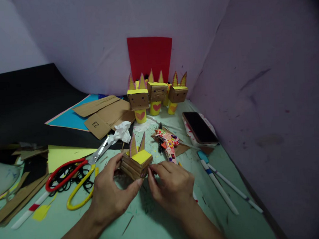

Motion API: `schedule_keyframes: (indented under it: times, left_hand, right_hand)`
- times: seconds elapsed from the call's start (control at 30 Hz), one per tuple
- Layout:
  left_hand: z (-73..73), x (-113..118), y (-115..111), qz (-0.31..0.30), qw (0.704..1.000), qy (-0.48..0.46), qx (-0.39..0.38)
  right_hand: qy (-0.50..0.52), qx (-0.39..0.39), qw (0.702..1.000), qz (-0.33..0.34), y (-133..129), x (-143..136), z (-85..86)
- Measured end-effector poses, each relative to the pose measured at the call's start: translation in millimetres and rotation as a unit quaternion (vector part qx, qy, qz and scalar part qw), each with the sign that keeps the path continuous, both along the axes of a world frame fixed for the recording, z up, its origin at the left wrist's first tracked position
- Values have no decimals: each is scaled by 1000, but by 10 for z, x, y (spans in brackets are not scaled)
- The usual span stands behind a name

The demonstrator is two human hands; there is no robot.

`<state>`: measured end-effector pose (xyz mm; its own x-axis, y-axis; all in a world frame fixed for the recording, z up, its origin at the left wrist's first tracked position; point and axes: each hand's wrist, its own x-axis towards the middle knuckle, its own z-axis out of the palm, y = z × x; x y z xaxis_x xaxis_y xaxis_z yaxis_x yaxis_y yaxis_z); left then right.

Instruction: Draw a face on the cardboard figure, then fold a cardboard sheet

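My left hand (113,189) is closed around the side of a small brown cardboard box head (135,165) with a yellow top and two pointed ears. Thumb and fingers grip it from opposite sides, just above the table. My right hand (170,185) is pinched at the box's right face, fingertips against it. Whatever lies between those fingertips, if anything, is hidden. Behind the box is a glue gun (168,142) covered in a floral pattern. To the left lie large scissors (79,177) with one red and one yellow handle.
Three finished-looking box-headed figures (139,99) stand at the back before a red sheet (151,55). Cardboard pieces (105,113) and crumpled tissue (122,131) lie left of centre. A phone (200,127) and white sticks (219,186) are at right, beside the wall (267,92).
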<state>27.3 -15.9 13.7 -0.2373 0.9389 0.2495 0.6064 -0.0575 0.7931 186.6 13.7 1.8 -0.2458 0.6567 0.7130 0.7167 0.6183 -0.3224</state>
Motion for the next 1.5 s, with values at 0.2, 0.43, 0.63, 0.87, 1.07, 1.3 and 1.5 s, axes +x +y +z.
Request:
schedule_keyframes:
  times: [0.2,0.43,0.63,0.87,1.07,1.3,1.5]
  left_hand:
    - [22,9,-13,7,993,-107,-42]
    - [22,-13,34,-48,970,-223,-78]
    - [19,-10,26,-38,975,-204,-80]
    - [-7,-11,10,-25,975,-208,-72]
    - [-6,6,-4,-17,973,-221,-72]
    - [83,53,45,21,941,-330,-73]
    - [72,-39,119,3,897,-431,-98]
  right_hand:
    - [32,-1,999,6,1,-8,-1]
    - [58,-37,997,19,0,3,-8]
    - [48,-37,998,-4,-13,-1,-8]
    - [28,-18,999,-15,-36,-36,18]
    - [30,10,999,-7,-23,-32,10]
    - [107,-51,993,-1,23,10,-21]
    - [266,-90,958,52,76,90,-1]
